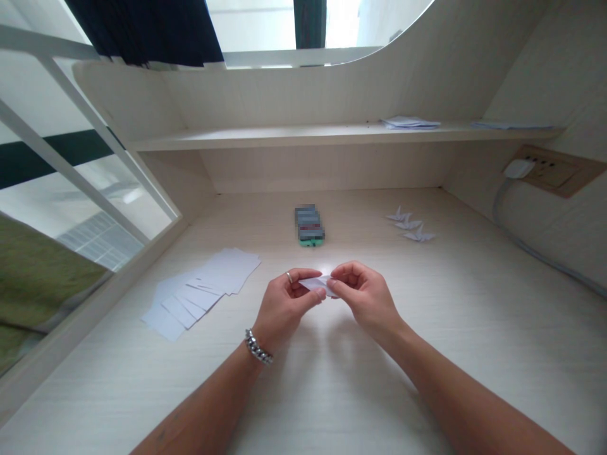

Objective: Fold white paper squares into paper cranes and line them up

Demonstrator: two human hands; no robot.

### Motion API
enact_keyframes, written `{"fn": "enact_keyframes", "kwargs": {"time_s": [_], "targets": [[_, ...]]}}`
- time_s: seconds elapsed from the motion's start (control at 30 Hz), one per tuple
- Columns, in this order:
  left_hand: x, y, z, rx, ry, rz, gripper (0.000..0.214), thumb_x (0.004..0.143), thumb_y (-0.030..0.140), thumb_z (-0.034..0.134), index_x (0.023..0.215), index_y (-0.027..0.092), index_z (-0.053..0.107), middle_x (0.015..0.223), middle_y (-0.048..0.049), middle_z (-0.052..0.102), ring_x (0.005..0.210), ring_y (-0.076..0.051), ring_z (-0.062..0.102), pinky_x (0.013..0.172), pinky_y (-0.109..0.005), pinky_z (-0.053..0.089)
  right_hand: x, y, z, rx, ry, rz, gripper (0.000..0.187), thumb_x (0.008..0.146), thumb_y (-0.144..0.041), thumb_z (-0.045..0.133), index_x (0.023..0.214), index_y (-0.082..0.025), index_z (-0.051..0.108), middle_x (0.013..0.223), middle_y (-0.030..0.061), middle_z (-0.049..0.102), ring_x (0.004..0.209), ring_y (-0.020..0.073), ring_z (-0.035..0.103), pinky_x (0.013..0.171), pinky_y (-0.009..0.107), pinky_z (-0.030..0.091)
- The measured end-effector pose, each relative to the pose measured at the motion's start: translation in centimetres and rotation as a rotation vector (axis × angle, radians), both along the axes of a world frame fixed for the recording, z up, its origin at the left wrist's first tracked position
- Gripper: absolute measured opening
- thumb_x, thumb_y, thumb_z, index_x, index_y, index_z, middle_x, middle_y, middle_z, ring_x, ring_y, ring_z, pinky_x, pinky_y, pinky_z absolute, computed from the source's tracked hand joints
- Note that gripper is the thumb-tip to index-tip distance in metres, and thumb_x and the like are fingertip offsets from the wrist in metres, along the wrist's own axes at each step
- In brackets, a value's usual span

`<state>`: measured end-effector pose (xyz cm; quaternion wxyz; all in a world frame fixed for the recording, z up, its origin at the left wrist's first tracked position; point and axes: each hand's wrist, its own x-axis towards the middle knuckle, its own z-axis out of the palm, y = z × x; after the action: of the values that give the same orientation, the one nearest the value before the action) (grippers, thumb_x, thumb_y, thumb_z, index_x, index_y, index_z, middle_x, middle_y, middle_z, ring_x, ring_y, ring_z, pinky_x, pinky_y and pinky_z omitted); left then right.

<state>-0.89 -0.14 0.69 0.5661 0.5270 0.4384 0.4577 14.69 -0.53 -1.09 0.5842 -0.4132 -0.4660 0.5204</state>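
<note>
Between my two hands is a small folded piece of white paper [313,282], held just above the desk. My left hand [284,303], with a ring and a chain bracelet, pinches its left part between thumb and fingers. From the other side, my right hand [365,294] grips the paper's right end with thumb and curled fingers, hiding that end. Several loose white sheets [203,287] lie fanned out to the left of my hands. Folded paper cranes [408,225] stand in a small group at the back right.
A blurred-out, phone-like object [310,227] with a green lower edge lies beyond my hands. Above the desk [474,303] runs a shelf [284,136] with a paper stack [410,122]. A white plug [519,168] sits in the right wall socket, its cable trailing down. Metal rails border the left side.
</note>
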Motion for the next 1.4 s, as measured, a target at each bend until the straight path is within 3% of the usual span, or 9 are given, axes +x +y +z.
{"fn": "enact_keyframes", "kwargs": {"time_s": [0.2,0.33,0.5,0.67,0.87,1.17,1.4], "targets": [[-0.08,0.25,-0.32,0.047,0.074,0.048,0.034,0.067,0.027,0.080,0.094,0.010,0.069,0.075,-0.0069,0.072,0.065,-0.014,0.066,0.061,-0.024,0.054,-0.02,-0.20,-0.26,0.050,-0.072,0.028,0.015,0.073,-0.025,0.072,0.077,-0.018,0.059,0.069,-0.0004,0.063,0.066,0.0144,0.059,0.063,0.028,0.048],[0.03,0.36,-0.41,0.050,0.015,0.060,0.030,0.064,0.024,0.081,0.088,0.011,0.067,0.079,-0.0064,0.072,0.069,-0.015,0.067,0.065,-0.026,0.055,-0.11,-0.25,-0.47,0.077,-0.145,0.026,0.015,0.076,-0.026,0.070,0.076,-0.019,0.057,0.070,-0.0003,0.061,0.066,0.0147,0.058,0.062,0.027,0.047],[0.12,0.37,-0.01,-0.007,-0.059,0.088,0.022,0.070,0.022,0.074,0.088,0.011,0.067,0.068,-0.0021,0.068,0.062,-0.013,0.065,0.060,-0.024,0.055,-0.05,-0.26,-0.45,0.071,-0.182,0.003,0.018,0.076,-0.028,0.070,0.075,-0.019,0.055,0.068,-0.0015,0.058,0.063,0.0136,0.055,0.059,0.026,0.044],[0.11,0.33,0.07,-0.036,-0.106,0.094,0.022,0.073,0.027,0.070,0.089,0.012,0.068,0.072,-0.0035,0.069,0.064,-0.014,0.065,0.060,-0.026,0.057,0.11,-0.26,-0.27,0.074,-0.210,-0.015,0.019,0.076,-0.030,0.070,0.075,-0.019,0.055,0.068,-0.0009,0.058,0.064,0.0142,0.056,0.060,0.027,0.045],[0.07,0.32,-0.26,0.032,-0.035,0.063,0.029,0.063,0.024,0.081,0.085,0.012,0.066,0.076,-0.0049,0.070,0.066,-0.015,0.066,0.063,-0.027,0.055,-0.03,-0.25,-0.16,0.031,-0.109,0.017,0.023,0.072,-0.032,0.074,0.078,-0.019,0.056,0.069,0.0000,0.062,0.065,0.0157,0.060,0.061,0.029,0.048],[-0.06,0.40,-0.55,0.060,0.006,0.064,0.024,0.066,0.023,0.078,0.084,0.012,0.066,0.077,-0.0039,0.069,0.070,-0.014,0.065,0.065,-0.025,0.053,0.29,-0.19,0.19,-0.008,-0.057,0.077,0.023,0.071,-0.026,0.075,0.084,-0.017,0.058,0.068,0.0007,0.068,0.064,0.0153,0.064,0.061,0.028,0.050],[-0.24,0.58,-0.63,0.040,-0.018,0.108,0.027,0.063,0.021,0.080,0.082,0.013,0.063,0.073,-0.0025,0.068,0.067,-0.014,0.064,0.062,-0.024,0.053,0.79,0.23,0.25,-0.076,-0.043,0.120,0.034,0.070,-0.034,0.075,0.095,-0.017,0.060,0.068,0.0022,0.070,0.068,0.0196,0.068,0.063,0.034,0.056]]}}
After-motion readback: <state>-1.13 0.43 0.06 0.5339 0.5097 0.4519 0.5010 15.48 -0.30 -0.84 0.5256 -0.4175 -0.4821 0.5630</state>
